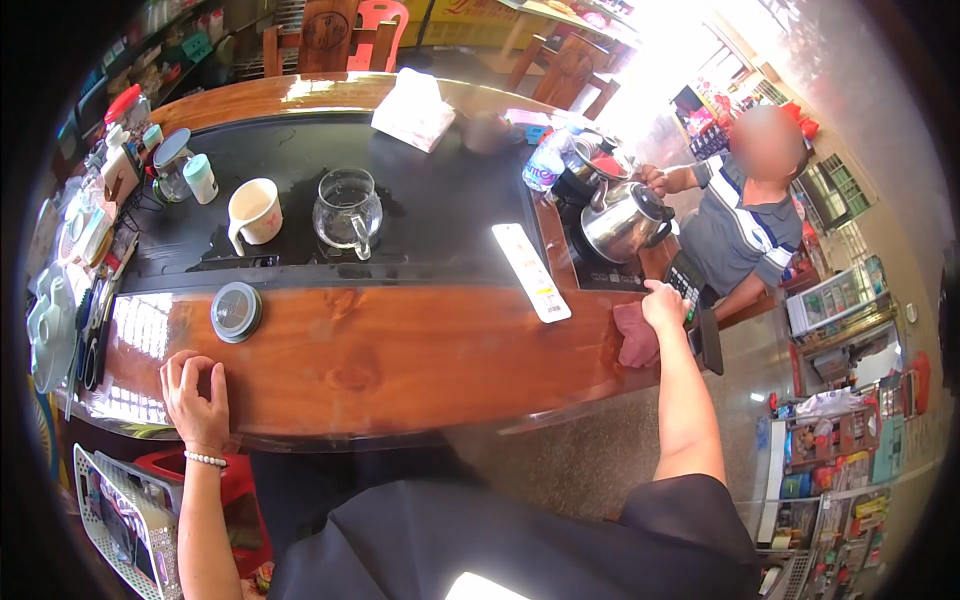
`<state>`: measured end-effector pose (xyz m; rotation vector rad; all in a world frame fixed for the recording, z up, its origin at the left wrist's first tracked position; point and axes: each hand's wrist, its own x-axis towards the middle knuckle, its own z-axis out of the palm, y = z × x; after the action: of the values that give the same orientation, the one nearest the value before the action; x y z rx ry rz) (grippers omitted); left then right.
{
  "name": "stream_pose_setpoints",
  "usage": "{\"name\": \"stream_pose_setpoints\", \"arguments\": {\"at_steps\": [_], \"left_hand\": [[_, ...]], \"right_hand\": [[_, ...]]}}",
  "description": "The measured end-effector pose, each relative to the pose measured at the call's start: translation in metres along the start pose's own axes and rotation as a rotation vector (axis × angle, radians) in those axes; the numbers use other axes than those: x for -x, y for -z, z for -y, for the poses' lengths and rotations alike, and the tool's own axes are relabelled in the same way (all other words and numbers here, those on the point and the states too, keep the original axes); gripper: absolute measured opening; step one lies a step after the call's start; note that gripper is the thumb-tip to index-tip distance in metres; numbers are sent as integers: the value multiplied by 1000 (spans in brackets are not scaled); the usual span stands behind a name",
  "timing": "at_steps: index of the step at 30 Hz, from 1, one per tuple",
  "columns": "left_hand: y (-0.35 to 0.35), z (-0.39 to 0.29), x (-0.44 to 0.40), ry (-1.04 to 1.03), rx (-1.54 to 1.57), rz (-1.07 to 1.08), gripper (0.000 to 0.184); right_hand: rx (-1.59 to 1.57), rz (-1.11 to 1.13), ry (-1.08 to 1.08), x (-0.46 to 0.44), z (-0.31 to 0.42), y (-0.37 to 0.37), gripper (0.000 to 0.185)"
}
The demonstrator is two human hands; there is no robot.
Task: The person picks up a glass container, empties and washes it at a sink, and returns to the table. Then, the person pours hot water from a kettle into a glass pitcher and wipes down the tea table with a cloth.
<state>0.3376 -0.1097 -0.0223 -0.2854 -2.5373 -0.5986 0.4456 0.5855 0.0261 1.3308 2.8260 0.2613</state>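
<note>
My left hand [196, 400] rests on the near left edge of the wooden table, fingers loosely bent and apart, nothing in it. Just beyond it lies a round dark-rimmed lid [237, 312]. On the right, my right hand [665, 306] reaches to the front of a cooktop [612, 277], a finger stretched toward its control panel; I cannot tell whether it touches. Beside that hand are a pink cloth [636, 336] and a dark keypad device [684, 283], partly covered. A steel kettle [622, 222] stands on the cooktop.
A glass pitcher [346, 212], a white cup [255, 211] and tissues [414, 108] stand on the wet black tray [300, 140]. A white strip-shaped package [531, 273] lies right of centre, near a water bottle [546, 160]. Another person [742, 215] sits at the right, one hand near the kettle.
</note>
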Motion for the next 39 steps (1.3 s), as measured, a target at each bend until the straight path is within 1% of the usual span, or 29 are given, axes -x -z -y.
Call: {"name": "stream_pose_setpoints", "arguments": {"at_steps": [1, 4, 5, 11, 13, 16, 20, 23, 26, 27, 30, 31, 34, 35, 38, 39], "left_hand": [[0, 1, 0, -2, 0, 0, 13], [0, 1, 1, -12, -3, 0, 12], [0, 1, 1, -12, -4, -4, 12], [0, 0, 1, 5, -3, -17, 12], [-1, 0, 1, 9, 4, -18, 12], [1, -1, 1, 6, 4, -16, 12], [2, 0, 1, 20, -1, 3, 13], [1, 1, 1, 10, 7, -4, 13], [1, 1, 1, 18, 11, 2, 12], [1, 0, 1, 14, 10, 4, 12], [1, 1, 1, 9, 8, 4, 12], [2, 0, 0, 7, 10, 4, 12], [1, 1, 2, 3, 4, -1, 13], [1, 1, 2, 1, 4, -5, 13], [0, 3, 2, -16, -8, -31, 15], [-1, 3, 0, -17, -16, -24, 17]], "right_hand": [[-12, 22, -12, -5, -4, -8, 51], [19, 24, -8, 1, 5, -6, 54], [63, 72, 14, 2, 7, -5, 54], [127, 68, 10, 1, 11, -8, 55], [109, 50, -7, 2, 15, -6, 57], [82, 83, -6, -1, 11, -10, 56], [87, 87, 25, -6, 7, -9, 55], [-53, 48, 75, 7, 21, 7, 54], [-34, 25, 251, 28, 40, 22, 53], [-81, -55, 307, 29, 40, 12, 51], [67, -64, 357, 34, 47, 5, 51], [85, -98, 382, 35, 48, 4, 49], [207, -128, 449, 36, 54, 12, 48], [196, -108, 439, 34, 54, 15, 44], [7, -163, 327, 34, 53, 19, 43], [3, -187, 277, 40, 52, 25, 41]]}}
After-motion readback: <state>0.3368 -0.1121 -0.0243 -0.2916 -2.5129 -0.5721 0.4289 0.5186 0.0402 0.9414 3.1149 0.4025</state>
